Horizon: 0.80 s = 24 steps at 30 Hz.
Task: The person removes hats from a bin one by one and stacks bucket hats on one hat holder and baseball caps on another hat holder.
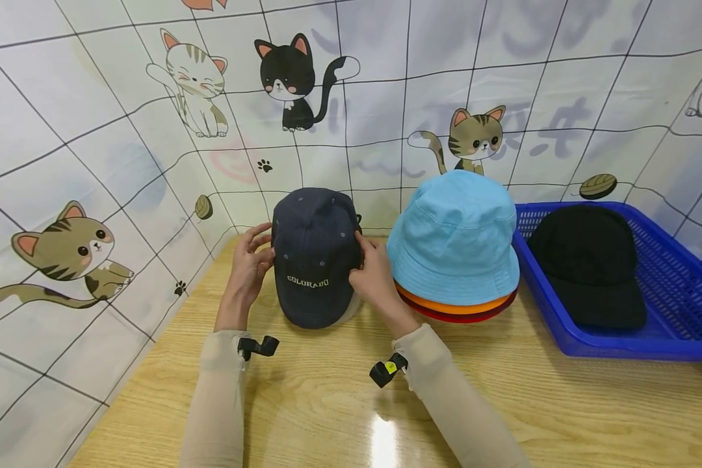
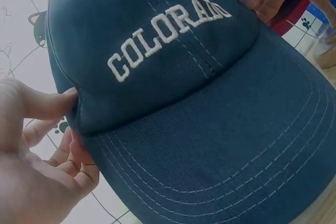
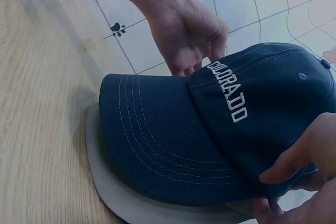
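A navy baseball cap [image 1: 312, 240] lettered COLORADO sits on the left part of the table, its brim toward me. Under it the pale grey brim of another cap [image 3: 98, 169] shows in the right wrist view. My left hand [image 1: 248, 266] pinches the navy cap's left lower edge, thumb outside, as the left wrist view shows. On the opposite side my right hand [image 1: 377, 272] grips the cap's edge between thumb and fingers, with some fingertips hidden beneath it.
Close to my right hand stands a stack of bucket hats, a light blue hat [image 1: 456, 234] on top and orange and red rims below. Farther right, a blue plastic basket [image 1: 567, 341] holds a black cap [image 1: 587, 260]. A cat-print cloth [image 1: 380, 162] hangs behind the wooden table [image 1: 304, 403].
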Motion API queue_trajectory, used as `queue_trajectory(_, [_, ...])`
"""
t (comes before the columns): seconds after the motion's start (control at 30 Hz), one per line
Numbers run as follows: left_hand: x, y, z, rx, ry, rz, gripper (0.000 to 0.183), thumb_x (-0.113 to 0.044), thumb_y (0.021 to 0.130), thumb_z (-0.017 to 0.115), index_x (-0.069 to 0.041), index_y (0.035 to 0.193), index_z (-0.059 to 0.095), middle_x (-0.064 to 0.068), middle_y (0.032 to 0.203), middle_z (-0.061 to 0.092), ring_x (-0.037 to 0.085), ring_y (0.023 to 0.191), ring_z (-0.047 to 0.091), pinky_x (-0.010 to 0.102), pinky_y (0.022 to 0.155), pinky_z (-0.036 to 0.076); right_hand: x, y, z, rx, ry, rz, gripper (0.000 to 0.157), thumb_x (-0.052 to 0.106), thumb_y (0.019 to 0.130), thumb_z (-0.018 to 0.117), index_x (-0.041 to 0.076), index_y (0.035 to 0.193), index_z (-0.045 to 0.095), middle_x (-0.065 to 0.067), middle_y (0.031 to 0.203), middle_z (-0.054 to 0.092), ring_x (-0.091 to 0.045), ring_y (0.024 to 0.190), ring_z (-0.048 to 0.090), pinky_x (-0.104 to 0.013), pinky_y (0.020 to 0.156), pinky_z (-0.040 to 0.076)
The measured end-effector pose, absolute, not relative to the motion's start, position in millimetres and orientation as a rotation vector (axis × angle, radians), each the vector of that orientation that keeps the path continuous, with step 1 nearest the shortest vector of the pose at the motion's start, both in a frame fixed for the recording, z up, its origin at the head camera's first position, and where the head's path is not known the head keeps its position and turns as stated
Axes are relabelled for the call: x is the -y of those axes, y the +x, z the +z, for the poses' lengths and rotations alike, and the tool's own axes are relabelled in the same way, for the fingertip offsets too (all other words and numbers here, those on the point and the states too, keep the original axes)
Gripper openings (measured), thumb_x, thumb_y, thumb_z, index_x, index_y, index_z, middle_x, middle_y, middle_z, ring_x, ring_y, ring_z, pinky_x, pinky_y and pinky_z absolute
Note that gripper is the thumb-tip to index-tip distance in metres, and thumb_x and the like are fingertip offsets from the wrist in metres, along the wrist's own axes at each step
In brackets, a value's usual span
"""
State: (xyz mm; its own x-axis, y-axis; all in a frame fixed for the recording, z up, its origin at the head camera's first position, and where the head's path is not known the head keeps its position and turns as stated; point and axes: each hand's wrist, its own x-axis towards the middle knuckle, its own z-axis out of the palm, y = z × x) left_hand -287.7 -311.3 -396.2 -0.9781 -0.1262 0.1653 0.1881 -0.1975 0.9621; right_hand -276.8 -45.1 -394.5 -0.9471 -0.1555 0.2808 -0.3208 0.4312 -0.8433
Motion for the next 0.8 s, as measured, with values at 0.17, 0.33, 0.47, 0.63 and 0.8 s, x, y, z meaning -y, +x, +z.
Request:
queue_trajectory(0.17, [310.9,-288.9,-398.6,1.839,-0.045,-2.297,0.05,0.013,0.098,0.049,-0.014,0.139,0.054,0.003,0.118,0.048,0.011,0.086,0.058,0.023,0.071,0.049,47.9,-274.8,-395.1,2.527,0.391,1.515,0.085,-0.007,0.076,0.052,0.01,0.159,0.04,-0.024,0.153,0.04,-0.037,0.127,0.047,-0.041,0.093,0.041])
queue_trajectory(0.33, [310.7,-289.7,-402.2,1.835,-0.02,-2.32,0.047,0.01,0.099,0.05,-0.013,0.139,0.052,0.002,0.115,0.05,0.01,0.086,0.058,0.023,0.071,0.049,49.0,-272.9,-394.2,2.538,0.378,1.513,0.086,-0.007,0.076,0.052,0.012,0.159,0.04,-0.023,0.151,0.041,-0.036,0.123,0.048,-0.038,0.088,0.042])
queue_trajectory(0.47, [311.3,-290.1,-404.1,1.839,-0.015,-2.321,0.048,0.01,0.099,0.05,-0.012,0.141,0.051,0.001,0.114,0.052,0.008,0.084,0.059,0.023,0.07,0.049,47.5,-272.1,-392.5,2.551,0.384,1.515,0.087,-0.007,0.075,0.05,0.012,0.159,0.039,-0.021,0.148,0.043,-0.033,0.116,0.047,-0.035,0.082,0.04])
queue_trajectory(0.63, [311.9,-289.7,-402.6,1.848,0.022,-2.302,0.044,0.009,0.1,0.047,-0.015,0.136,0.055,0.0,0.111,0.053,0.008,0.081,0.06,0.022,0.073,0.052,44.6,-271.5,-388.9,2.531,0.409,1.564,0.083,-0.008,0.078,0.05,0.011,0.158,0.04,-0.022,0.142,0.046,-0.035,0.12,0.051,-0.039,0.088,0.041])
queue_trajectory(0.8, [311.7,-289.3,-401.7,1.831,0.052,-2.318,0.043,0.01,0.1,0.044,-0.016,0.132,0.055,0.0,0.108,0.053,0.008,0.077,0.059,0.022,0.072,0.053,45.0,-270.9,-389.6,2.485,0.395,1.587,0.079,-0.007,0.08,0.055,0.012,0.156,0.043,-0.02,0.134,0.05,-0.036,0.12,0.054,-0.045,0.094,0.044])
